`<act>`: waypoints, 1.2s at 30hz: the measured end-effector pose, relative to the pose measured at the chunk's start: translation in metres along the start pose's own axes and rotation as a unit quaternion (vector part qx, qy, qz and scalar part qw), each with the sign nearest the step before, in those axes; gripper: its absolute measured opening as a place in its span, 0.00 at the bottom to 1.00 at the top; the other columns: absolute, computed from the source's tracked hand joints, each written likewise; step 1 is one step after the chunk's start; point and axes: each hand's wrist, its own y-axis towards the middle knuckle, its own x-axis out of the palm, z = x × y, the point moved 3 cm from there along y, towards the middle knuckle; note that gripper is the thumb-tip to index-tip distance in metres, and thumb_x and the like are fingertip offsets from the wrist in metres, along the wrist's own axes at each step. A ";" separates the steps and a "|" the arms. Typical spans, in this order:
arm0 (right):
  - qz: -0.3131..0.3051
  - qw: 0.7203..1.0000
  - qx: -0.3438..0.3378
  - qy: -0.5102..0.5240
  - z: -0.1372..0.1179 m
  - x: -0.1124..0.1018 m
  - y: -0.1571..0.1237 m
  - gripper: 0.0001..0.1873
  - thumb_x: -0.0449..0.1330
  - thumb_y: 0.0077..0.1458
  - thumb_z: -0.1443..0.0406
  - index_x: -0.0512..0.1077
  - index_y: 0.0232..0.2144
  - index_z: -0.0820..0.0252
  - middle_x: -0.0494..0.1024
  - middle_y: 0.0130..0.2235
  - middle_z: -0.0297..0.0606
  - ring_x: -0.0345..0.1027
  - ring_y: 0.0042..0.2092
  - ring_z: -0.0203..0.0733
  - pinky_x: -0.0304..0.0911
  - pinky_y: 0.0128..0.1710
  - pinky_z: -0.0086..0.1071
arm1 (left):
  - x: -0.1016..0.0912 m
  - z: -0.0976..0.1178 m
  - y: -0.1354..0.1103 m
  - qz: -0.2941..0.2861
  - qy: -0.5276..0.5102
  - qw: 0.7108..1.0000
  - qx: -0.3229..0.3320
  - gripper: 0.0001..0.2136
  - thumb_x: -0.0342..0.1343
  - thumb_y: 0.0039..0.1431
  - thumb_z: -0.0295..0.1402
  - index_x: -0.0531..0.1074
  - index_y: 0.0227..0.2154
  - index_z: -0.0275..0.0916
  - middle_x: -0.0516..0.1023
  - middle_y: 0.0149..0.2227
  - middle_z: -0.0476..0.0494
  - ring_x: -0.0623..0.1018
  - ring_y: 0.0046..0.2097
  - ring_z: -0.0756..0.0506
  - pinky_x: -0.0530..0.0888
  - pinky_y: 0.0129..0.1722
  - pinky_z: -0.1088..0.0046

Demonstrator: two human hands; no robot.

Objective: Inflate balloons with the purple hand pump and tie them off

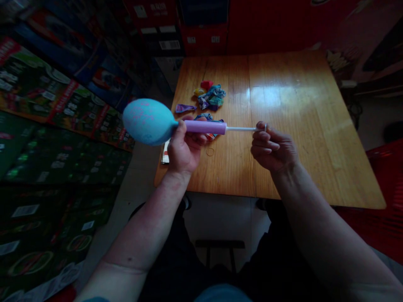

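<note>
A partly inflated light-blue balloon (147, 121) with pink print sits on the nozzle of a purple hand pump (205, 126). My left hand (183, 147) is wrapped round the pump barrel where the balloon's neck meets it. The pump's white rod (241, 129) is pulled out to the right. Its handle end is gripped by my right hand (273, 147), fingers curled. Both hands hover over the near left part of a wooden table (283, 126).
A pile of flat, uninflated balloons (210, 95) in several colours lies on the table behind the pump, with a purple one (185, 108) apart to the left. Stacked printed cartons (56, 109) line the left side. A red crate (385, 180) stands at the right.
</note>
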 end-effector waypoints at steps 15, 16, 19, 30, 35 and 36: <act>-0.035 0.997 0.054 0.043 0.010 0.009 0.007 0.05 0.60 0.64 0.70 0.74 0.35 0.60 0.70 0.24 0.25 0.41 0.18 0.22 0.50 0.19 0.18 | 0.004 -0.004 -0.001 -0.021 -0.010 0.999 -0.046 0.16 0.61 0.68 0.50 0.78 0.44 0.42 0.86 0.46 0.39 0.83 0.33 0.46 0.77 0.33 0.71; -0.039 0.997 0.047 0.037 0.008 0.008 0.006 0.05 0.60 0.65 0.70 0.74 0.35 0.59 0.70 0.24 0.25 0.41 0.18 0.23 0.51 0.19 0.19 | 0.004 -0.002 0.000 -0.017 -0.006 0.999 -0.043 0.16 0.61 0.68 0.50 0.79 0.44 0.42 0.86 0.46 0.39 0.83 0.33 0.46 0.78 0.33 0.70; -0.040 0.998 0.017 0.049 0.003 0.003 0.006 0.06 0.58 0.66 0.70 0.74 0.36 0.58 0.71 0.25 0.24 0.42 0.19 0.23 0.51 0.20 0.19 | 0.001 0.003 0.004 0.022 -0.002 1.000 -0.019 0.16 0.60 0.69 0.50 0.79 0.44 0.42 0.86 0.45 0.40 0.82 0.31 0.47 0.78 0.34 0.70; -0.021 0.997 0.012 0.073 0.000 0.005 0.001 0.07 0.58 0.66 0.71 0.74 0.35 0.60 0.69 0.25 0.23 0.41 0.18 0.21 0.51 0.19 0.16 | -0.003 0.005 0.003 0.014 -0.010 1.000 0.001 0.15 0.61 0.68 0.49 0.79 0.45 0.42 0.86 0.44 0.41 0.82 0.33 0.47 0.78 0.33 0.71; -0.050 0.997 0.043 0.047 0.018 0.005 0.003 0.02 0.64 0.61 0.69 0.74 0.36 0.61 0.71 0.24 0.25 0.43 0.19 0.23 0.56 0.20 0.18 | 0.003 -0.013 -0.005 -0.030 -0.034 0.997 -0.060 0.14 0.63 0.67 0.47 0.78 0.44 0.41 0.86 0.46 0.39 0.80 0.31 0.49 0.77 0.32 0.74; -0.055 0.997 0.043 0.025 0.018 0.004 0.002 0.02 0.65 0.60 0.68 0.74 0.36 0.60 0.71 0.25 0.26 0.43 0.19 0.23 0.56 0.20 0.19 | 0.004 -0.015 -0.005 -0.041 -0.038 0.996 -0.072 0.14 0.63 0.67 0.46 0.78 0.44 0.41 0.86 0.46 0.38 0.80 0.31 0.49 0.77 0.32 0.74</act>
